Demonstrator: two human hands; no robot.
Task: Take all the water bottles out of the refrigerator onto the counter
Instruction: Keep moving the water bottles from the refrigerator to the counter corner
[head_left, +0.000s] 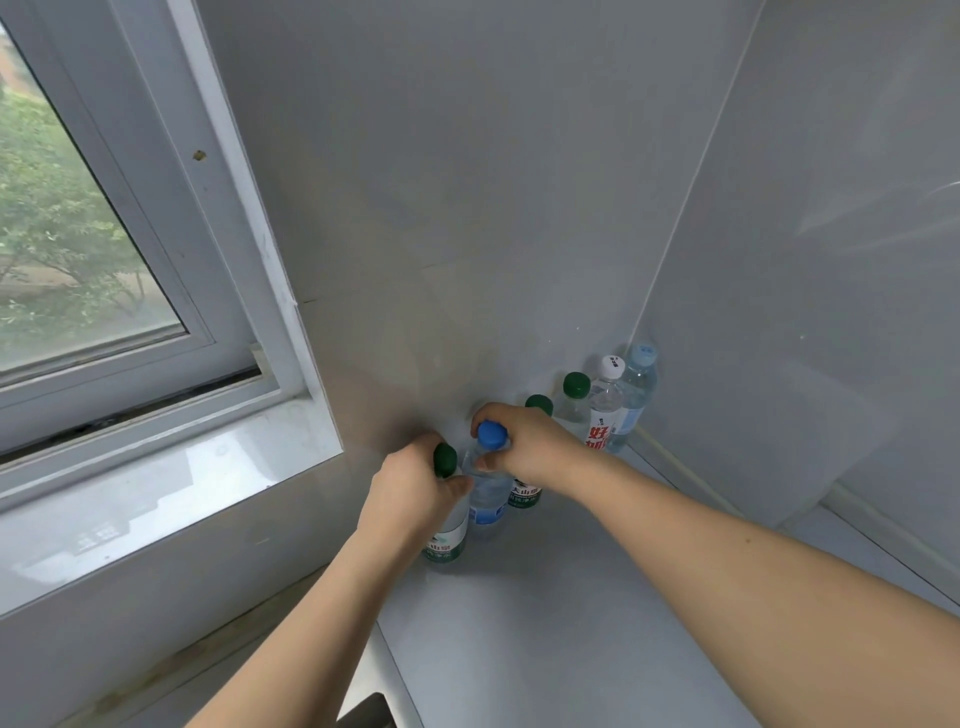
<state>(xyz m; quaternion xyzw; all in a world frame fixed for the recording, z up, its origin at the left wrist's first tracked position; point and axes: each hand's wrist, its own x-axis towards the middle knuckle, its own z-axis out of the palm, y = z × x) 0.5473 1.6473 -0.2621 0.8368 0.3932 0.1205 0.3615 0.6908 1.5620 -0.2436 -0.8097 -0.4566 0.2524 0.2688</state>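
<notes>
Two bare forearms up close, reaching in from the near edge across the counter (545, 623). Left hand (410, 493) wrapped round the upper part of a green-cap bottle (445, 535), fingers curled behind it, thumb across the front, cap poking out above the knuckles. Bottle upright, base down on the counter, green-and-white label showing below the palm. Right hand (524, 441) just beside the left, pinching the neck of a blue-cap bottle (487, 493) under its cap, index finger hooked over the top, thumb pressed in from the near side. Bottle upright as well, touching or nearly touching the green-cap one; contact between the two hard to judge. Thumb tips of both hands almost meeting at the blue-cap bottle's shoulder.

Behind the right hand, a second green bottle (525, 493), cap peeking over the knuckles, label visible under the wrist. Further off to the right of that hand, a row running into the corner: third green bottle (574, 402), then a white-cap bottle (602, 410) with red lettering, then a pale-blue bottle (636, 387) tucked tight against the walls (467, 182). All upright, all close together on the counter.

Off to the left of the left hand, a sill (156, 499) and window (78, 223), greenery outside.
</notes>
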